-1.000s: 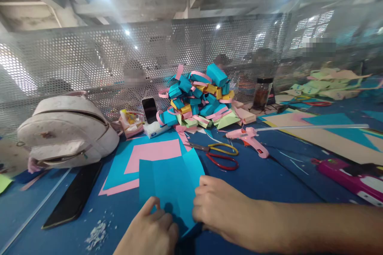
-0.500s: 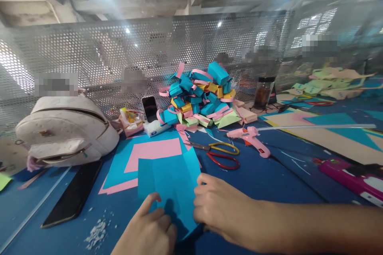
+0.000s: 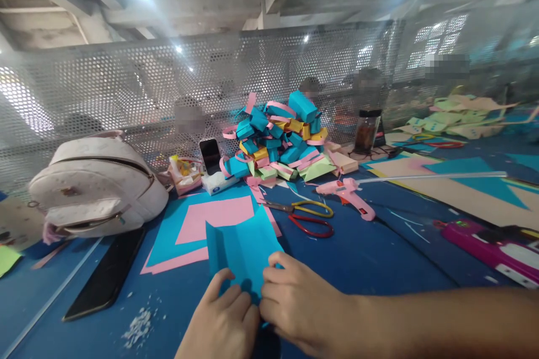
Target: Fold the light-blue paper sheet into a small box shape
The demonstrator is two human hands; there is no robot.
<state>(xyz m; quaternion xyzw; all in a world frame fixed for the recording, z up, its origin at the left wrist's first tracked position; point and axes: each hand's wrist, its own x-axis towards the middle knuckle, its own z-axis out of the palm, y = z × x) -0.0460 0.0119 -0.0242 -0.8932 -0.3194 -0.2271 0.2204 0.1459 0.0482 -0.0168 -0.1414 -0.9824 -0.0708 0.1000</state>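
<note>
A creased sheet of blue paper [image 3: 238, 247] curls up at both sides between my hands, low in the middle of the head view. My left hand [image 3: 225, 314] is closed on its left near edge, with the index finger bent. On the right near edge, my right hand [image 3: 295, 300] grips the paper with curled fingers. The near end of the sheet is hidden by both hands. Just beyond lie flat pink paper [image 3: 214, 217] and blue sheets. Scissors [image 3: 309, 216] with one yellow and one red handle rest to the right of them.
A pink glue gun [image 3: 351, 197] with a long glue stick lies to the right, its cord running nearer. Folded paper pieces [image 3: 278, 137] are heaped behind. On the left are a white backpack [image 3: 96, 185] and a black phone [image 3: 105, 275]. A purple tool [image 3: 484, 247] lies far right.
My hands have moved closer together, the left one shifting right. The blue sheet between them has narrowed, and its left side now curls upward.
</note>
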